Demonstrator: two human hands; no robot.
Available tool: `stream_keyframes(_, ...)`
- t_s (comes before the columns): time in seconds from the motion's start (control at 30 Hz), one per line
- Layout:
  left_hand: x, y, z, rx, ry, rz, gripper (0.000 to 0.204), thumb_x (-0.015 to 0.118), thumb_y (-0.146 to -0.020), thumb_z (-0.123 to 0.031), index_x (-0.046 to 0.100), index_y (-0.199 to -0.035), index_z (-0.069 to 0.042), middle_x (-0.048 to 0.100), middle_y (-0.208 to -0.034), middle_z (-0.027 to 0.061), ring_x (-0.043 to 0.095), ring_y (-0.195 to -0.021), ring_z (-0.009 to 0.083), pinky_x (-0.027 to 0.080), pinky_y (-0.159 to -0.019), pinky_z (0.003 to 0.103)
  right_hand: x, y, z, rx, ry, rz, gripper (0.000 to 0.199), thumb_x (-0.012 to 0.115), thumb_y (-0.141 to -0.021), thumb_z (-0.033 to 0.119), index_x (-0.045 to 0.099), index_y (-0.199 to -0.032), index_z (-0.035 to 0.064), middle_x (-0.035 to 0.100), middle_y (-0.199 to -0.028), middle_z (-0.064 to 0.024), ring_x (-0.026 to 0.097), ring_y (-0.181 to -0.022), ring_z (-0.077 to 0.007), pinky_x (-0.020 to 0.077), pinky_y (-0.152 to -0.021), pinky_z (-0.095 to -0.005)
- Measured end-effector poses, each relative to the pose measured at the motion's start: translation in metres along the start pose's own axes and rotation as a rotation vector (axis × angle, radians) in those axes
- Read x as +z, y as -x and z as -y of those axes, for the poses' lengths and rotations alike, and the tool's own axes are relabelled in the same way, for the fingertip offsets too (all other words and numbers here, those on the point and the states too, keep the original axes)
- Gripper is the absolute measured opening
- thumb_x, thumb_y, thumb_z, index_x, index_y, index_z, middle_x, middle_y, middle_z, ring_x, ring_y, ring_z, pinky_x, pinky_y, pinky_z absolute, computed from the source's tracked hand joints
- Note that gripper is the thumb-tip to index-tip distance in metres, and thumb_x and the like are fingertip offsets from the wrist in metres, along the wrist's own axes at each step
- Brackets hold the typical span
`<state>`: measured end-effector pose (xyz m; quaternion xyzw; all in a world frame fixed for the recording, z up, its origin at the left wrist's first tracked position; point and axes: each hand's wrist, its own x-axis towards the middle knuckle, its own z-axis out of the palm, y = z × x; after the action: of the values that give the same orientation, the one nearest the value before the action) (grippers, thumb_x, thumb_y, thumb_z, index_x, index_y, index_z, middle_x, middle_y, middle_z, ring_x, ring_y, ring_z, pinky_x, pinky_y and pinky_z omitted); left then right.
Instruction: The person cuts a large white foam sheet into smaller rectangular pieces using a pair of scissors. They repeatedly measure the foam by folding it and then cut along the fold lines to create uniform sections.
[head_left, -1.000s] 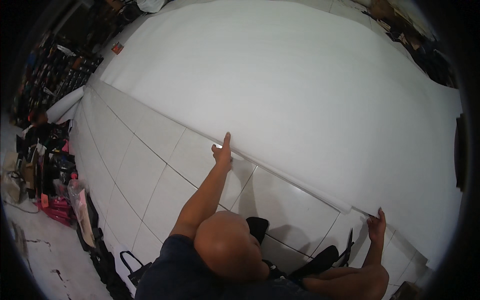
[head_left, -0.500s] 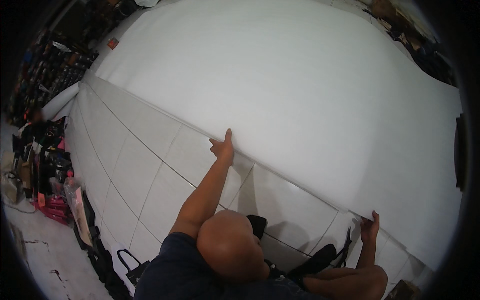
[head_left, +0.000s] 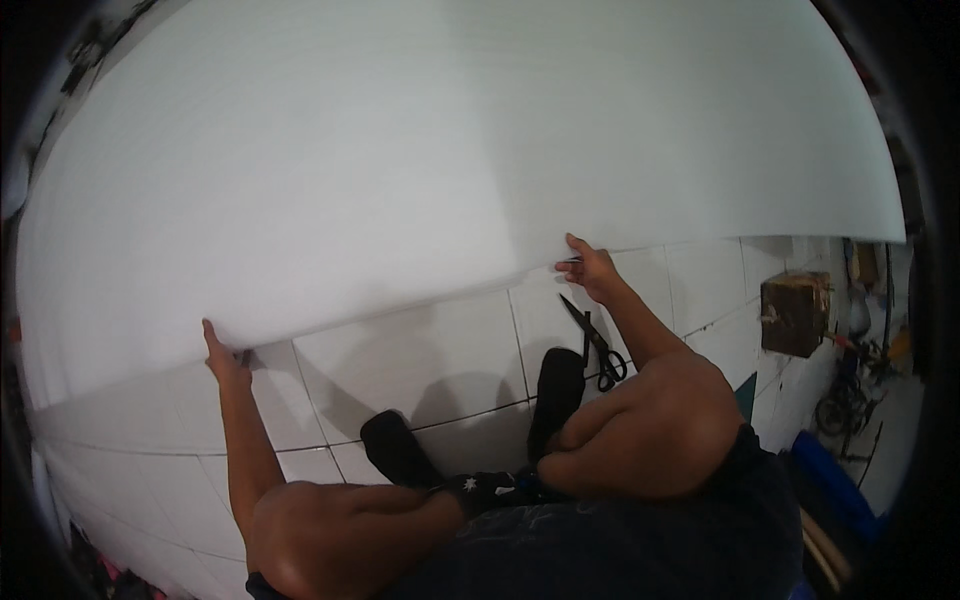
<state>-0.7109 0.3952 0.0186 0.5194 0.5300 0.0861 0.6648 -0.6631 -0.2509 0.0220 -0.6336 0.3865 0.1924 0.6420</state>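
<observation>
A large, thin white sheet spreads across most of the view, its near edge running from side to side in front of me. My left hand grips that edge at the left, thumb on top and fingers partly hidden underneath. Farther right, my right hand pinches the same edge, its thumb over the sheet and the fingers curled at the rim. Just below my right hand, a pair of black-handled scissors lies on the floor beside my foot, its blades pointing toward the sheet.
I squat on white floor tiles, with dark footwear close behind the sheet's edge. A brown cardboard box stands at the right. Behind it are cluttered items and a blue object at lower right.
My view has swung to the right, bringing the scissors and box into clear sight. Both hands still hold the sheet's edge, which now runs more level across the view.
</observation>
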Motion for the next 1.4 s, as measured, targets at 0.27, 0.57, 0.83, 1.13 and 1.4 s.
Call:
stream_keyframes(0.27, -0.009, -0.019, 0.002, 0.009, -0.113, 0.001, 0.094, 0.072, -0.08, -0.06, 0.038, -0.142, 0.002, 0.048, -0.141, 0.0177, 0.049, -0.126, 0.0346, 0.043, -0.101, 0.053, 0.006, 0.006, -0.009, -0.016, 0.015, 0.045, 0.054, 0.071, -0.089, 0.037, 0.056, -0.111, -0.0096, 0.062, -0.098, -0.0156, 0.069, -0.074, -0.0219, 0.048, -0.056, -0.0302)
stream_keyframes(0.57, 0.051, 0.077, 0.008, 1.317, -1.03, 0.28, 0.109, 0.076, -0.074, -0.061, 0.026, -0.153, -0.003, 0.022, -0.158, 0.0244, 0.02, -0.146, 0.0441, 0.017, -0.118, 0.059, 0.006, 0.016, 0.007, -0.034, -0.028, -0.053, 0.053, 0.072, -0.088, 0.037, 0.057, -0.109, -0.0101, 0.063, -0.095, -0.0157, 0.069, -0.074, -0.0227, 0.0469, -0.055, -0.0315)
stream_keyframes(0.83, 0.101, 0.098, 0.03, 1.488, -1.577, 0.618, 0.104, 0.069, -0.075, -0.068, 0.032, -0.154, -0.011, 0.018, -0.159, 0.0278, 0.017, -0.147, 0.0473, 0.011, -0.117, 0.062, 0.0, 0.011, 0.012, -0.037, 0.032, -0.034, 0.057, 0.071, -0.088, 0.042, 0.059, -0.11, -0.0088, 0.064, -0.093, -0.0168, 0.067, -0.075, -0.0225, 0.0472, -0.057, -0.0328)
stream_keyframes(1.13, 0.109, 0.113, 0.005, 1.406, -1.521, 0.685, 0.095, 0.064, -0.079, -0.071, 0.034, -0.153, -0.021, 0.021, -0.159, 0.023, 0.019, -0.146, 0.0481, 0.014, -0.116, 0.064, 0.021, 0.078, 0.09, -0.123, 1.042, 0.301, 0.043, 0.064, -0.094, 0.041, 0.063, -0.081, -0.0007, 0.067, -0.076, -0.0151, 0.065, -0.066, -0.0229, 0.0525, -0.063, -0.0376)
stream_keyframes(1.4, 0.093, 0.107, 0.014, 1.375, -1.554, 0.691, 0.095, 0.062, -0.08, -0.071, 0.03, -0.155, -0.022, 0.016, -0.16, 0.0227, 0.017, -0.146, 0.047, 0.014, -0.117, 0.063, 0.19, 0.076, 0.111, -1.599, 1.286, 0.357, 0.065, 0.072, -0.084, 0.045, 0.055, -0.137, 0.0128, 0.04, -0.151, -0.0155, 0.032, -0.142, -0.0371, 0.02, -0.118, -0.056)
